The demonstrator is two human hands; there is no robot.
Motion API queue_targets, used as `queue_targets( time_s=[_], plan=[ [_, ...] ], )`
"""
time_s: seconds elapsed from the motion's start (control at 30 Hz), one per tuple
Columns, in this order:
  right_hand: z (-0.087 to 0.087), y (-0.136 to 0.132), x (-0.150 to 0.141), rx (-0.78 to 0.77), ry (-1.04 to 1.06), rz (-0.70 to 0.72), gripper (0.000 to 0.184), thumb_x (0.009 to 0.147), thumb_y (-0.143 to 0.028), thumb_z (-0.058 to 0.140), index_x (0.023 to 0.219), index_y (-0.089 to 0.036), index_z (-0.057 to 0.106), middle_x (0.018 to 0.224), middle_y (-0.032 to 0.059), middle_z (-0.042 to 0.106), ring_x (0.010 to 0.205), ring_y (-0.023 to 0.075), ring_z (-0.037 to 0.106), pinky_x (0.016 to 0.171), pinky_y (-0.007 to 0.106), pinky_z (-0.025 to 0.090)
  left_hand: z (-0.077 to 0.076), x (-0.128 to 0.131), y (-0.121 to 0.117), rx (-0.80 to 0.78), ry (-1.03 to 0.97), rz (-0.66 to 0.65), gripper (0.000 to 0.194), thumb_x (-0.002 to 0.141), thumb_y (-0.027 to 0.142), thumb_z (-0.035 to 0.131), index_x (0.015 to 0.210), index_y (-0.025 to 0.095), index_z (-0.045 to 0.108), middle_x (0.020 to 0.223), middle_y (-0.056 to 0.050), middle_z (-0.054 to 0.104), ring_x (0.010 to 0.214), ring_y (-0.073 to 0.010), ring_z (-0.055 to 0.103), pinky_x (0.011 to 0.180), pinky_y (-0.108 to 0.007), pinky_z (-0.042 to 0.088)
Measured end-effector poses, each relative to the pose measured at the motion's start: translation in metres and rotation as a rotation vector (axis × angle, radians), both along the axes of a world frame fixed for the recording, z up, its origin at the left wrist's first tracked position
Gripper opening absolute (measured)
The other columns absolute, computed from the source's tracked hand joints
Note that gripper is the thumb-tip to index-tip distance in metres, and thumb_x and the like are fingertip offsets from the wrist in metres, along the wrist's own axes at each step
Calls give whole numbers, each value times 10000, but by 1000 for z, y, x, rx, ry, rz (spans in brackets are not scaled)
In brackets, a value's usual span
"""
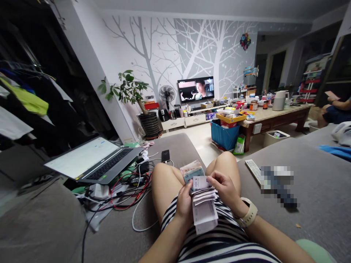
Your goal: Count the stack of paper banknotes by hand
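A stack of banknotes (202, 204) rests over my lap, above a striped garment. My left hand (184, 205) is closed around the stack's left side, thumb on top. From the right, my right hand (224, 187), with a pale watch on its wrist, pinches the top note between thumb and fingers. Several more notes (191, 168) fan out behind the stack, between my bare knees.
An open laptop (93, 160) sits at left above a tangle of cables (123, 193) and a phone (165, 156). A remote (253, 170) lies on the grey sofa at right. Beyond are a cluttered table (274, 113), a blue bin (225, 135), a television (195, 88), and another person at far right.
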State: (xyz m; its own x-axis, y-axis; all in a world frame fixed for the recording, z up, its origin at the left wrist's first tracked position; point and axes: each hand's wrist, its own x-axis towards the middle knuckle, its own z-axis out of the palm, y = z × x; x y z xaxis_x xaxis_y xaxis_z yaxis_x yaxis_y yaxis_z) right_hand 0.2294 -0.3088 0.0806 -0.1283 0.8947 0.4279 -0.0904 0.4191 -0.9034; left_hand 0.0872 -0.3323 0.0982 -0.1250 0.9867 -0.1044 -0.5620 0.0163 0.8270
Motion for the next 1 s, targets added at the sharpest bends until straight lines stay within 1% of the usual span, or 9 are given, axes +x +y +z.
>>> queue_targets(
  time_s=[0.23,0.37,0.53,0.67,0.8,1.0],
  plan=[
    [2,-1,0,0,44,24,275,863,-418,596,743,-173,560,662,-15,498,636,131,433,580,250,335,6,0,-2,-5,51,31,329,585,363,767,773,96,722,774,-80,744,832,-239,693,811,-299,505],
    [3,-1,0,8,50,29,259,875,-401,586,758,-172,564,682,-9,516,659,135,453,600,250,352,5,1,-2,-10,35,23,330,600,356,754,800,95,720,786,-88,745,859,-260,695,835,-328,508],
    [3,0,1,18,48,22,260,893,-396,563,758,-175,564,681,-8,505,658,135,445,602,250,352,5,2,-2,-28,18,12,334,623,355,746,833,97,718,796,-91,747,880,-274,696,858,-354,509],
    [3,0,1,15,52,22,259,902,-394,551,762,-176,562,671,-15,494,641,129,438,590,248,343,5,1,-2,-31,37,24,330,605,360,761,802,98,716,771,-91,743,887,-280,695,849,-347,510],
    [4,-1,2,16,53,21,270,905,-400,542,752,-178,555,656,-18,483,620,124,425,576,249,336,6,1,-2,-31,17,-7,386,578,392,773,829,104,717,781,-88,744,894,-289,692,825,-352,516],
    [7,-3,2,16,52,43,289,905,-413,540,742,-175,553,647,-20,481,615,122,423,571,250,328,10,1,-3,-17,73,40,340,548,396,785,724,116,706,734,-80,736,874,-281,689,811,-327,504]
  ],
)
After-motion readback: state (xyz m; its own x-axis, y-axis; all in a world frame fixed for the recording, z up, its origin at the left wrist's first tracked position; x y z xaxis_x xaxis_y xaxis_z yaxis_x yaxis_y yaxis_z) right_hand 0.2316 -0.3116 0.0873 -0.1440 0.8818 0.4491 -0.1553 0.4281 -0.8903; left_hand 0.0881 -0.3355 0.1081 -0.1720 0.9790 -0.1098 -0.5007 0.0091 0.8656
